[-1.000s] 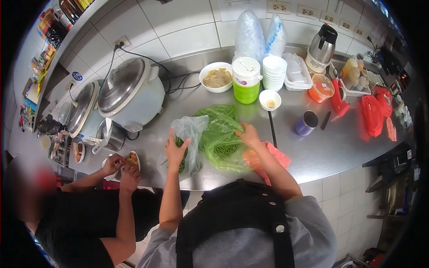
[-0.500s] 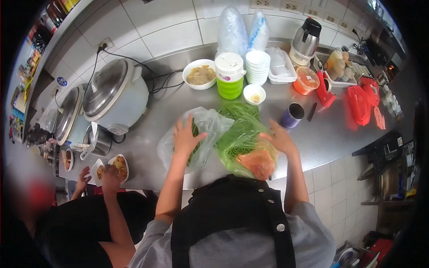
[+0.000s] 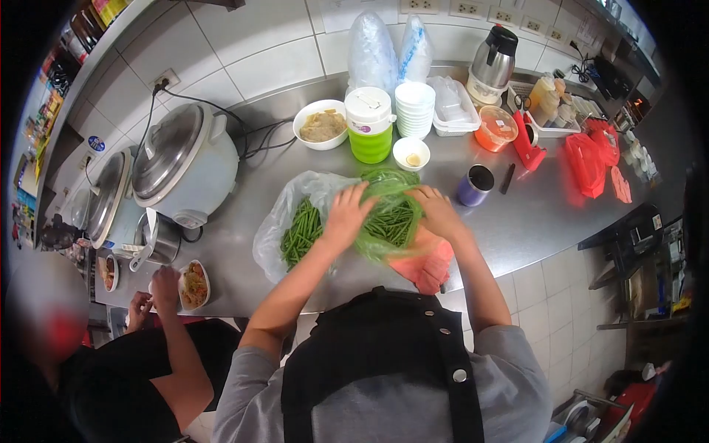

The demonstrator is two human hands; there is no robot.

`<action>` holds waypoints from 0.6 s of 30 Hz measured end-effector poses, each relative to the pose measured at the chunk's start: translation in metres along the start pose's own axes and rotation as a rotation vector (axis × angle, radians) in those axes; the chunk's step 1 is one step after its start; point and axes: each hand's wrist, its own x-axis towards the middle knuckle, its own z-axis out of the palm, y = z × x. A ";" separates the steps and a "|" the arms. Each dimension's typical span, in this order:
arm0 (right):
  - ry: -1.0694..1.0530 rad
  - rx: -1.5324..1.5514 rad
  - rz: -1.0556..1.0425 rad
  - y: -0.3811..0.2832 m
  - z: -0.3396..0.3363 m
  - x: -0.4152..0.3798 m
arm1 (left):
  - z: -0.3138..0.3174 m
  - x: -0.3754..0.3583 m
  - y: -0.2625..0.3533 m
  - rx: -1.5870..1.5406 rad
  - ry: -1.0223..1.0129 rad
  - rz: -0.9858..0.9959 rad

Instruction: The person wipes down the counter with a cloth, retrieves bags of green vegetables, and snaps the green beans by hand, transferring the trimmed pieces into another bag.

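Note:
A green plastic bag stands spread at its mouth in front of me, with cut green beans inside. My left hand has its fingers closed over the bag's left rim. At the opposite rim, my right hand grips the plastic near the top. Beside my left forearm lies a clear plastic bag, its side open on more cut green beans. A crumpled pink-orange piece, like thin plastic or cloth, lies partly beneath the green bag, under my right wrist.
A purple tumbler stands right of my hands. Behind are a small white bowl, a green-and-white jug and stacked white bowls. Rice cookers occupy the left; nearby, a co-worker's hands are beside a food tray.
Both hands have moved onto the green bag's rim, and its mouth now gapes over the beans. The clear bag lies wider open. The co-worker's hands have drawn together, away from the tray.

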 end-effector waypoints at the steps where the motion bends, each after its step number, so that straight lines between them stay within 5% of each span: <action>1: 0.000 0.000 -0.001 0.000 0.005 0.005 | 0.003 0.001 -0.006 0.001 0.000 -0.001; 8: 0.019 0.153 0.026 0.026 0.028 0.030 | 0.044 -0.002 -0.046 0.092 0.036 -0.213; 14: 0.231 0.434 -0.155 0.003 -0.024 0.003 | -0.001 0.004 -0.036 -0.326 -0.116 -0.395; 17: 0.346 0.415 -0.145 -0.015 -0.018 -0.005 | -0.018 0.010 -0.032 -0.522 -0.003 -0.460; 18: 0.340 0.357 -0.109 -0.021 -0.014 -0.007 | -0.033 0.017 -0.019 -0.284 0.160 -0.393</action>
